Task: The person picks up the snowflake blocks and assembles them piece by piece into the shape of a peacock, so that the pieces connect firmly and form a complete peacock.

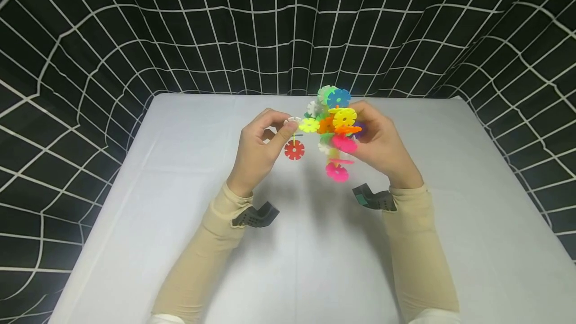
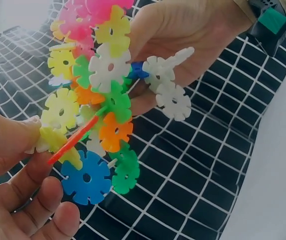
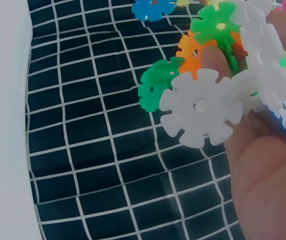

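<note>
A cluster of interlocked, notched plastic snowflake discs (image 1: 344, 117) in many colours is held up above the table between both hands. My right hand (image 1: 378, 136) grips its right side, the fingers partly hidden behind the discs. On the left, my left hand (image 1: 263, 144) pinches a white disc (image 1: 293, 122) at the end of a branch, thumb and index finger together. A yellow disc (image 1: 309, 125) joins that end to the cluster, and a red disc (image 1: 294, 150) hangs below the left fingertips. In the right wrist view a large white disc (image 3: 201, 108) stands out beside the right palm.
The table (image 1: 189, 174) has a white cover. Black cloth with a white grid (image 1: 252, 29) surrounds it at the back and both sides. Each wrist bears a dark camera mount, the left mount (image 1: 256, 215) and the right mount (image 1: 373, 198).
</note>
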Demonstrator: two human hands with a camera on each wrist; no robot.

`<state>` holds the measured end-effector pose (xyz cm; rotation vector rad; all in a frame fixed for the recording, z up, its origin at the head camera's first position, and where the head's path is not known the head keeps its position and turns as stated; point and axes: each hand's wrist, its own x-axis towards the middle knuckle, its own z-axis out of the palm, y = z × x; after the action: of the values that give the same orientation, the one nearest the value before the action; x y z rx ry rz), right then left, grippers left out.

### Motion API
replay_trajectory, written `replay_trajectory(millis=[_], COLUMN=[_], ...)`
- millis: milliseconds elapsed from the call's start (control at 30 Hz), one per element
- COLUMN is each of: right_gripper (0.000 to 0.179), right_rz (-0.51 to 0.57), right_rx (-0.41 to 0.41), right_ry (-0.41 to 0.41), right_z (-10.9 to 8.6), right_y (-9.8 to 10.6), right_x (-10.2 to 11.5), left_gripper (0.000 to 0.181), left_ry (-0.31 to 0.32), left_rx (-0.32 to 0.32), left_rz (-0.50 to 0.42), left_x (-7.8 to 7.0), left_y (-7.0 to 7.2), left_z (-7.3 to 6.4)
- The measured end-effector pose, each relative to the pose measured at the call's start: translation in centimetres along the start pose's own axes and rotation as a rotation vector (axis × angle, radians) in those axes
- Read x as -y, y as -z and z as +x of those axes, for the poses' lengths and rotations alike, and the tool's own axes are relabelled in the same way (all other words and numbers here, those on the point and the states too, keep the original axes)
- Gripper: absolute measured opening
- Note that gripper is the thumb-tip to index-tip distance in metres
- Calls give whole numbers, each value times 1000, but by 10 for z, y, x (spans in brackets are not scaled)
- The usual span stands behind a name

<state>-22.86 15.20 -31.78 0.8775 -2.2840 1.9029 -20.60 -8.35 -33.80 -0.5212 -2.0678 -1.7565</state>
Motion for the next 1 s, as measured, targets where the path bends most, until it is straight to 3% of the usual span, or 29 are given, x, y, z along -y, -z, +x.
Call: replay_trajectory(millis=[400,600,1000], right_gripper=[41,40,19], right_rz=[-93,-45,-77], right_rx=[21,46,-73], right_ry=[8,0,-102], right_z=[0,-1,4], right_y=[-4,-4,-9], right_x=[-1,-1,-4], left_gripper=[16,16,13], left_ry=[44,53,-12], left_rx=[11,3,-12], left_rz=[36,52,61], left_x=[-1,-1,1], left_y=[1,4,4], left_z=[0,2,2])
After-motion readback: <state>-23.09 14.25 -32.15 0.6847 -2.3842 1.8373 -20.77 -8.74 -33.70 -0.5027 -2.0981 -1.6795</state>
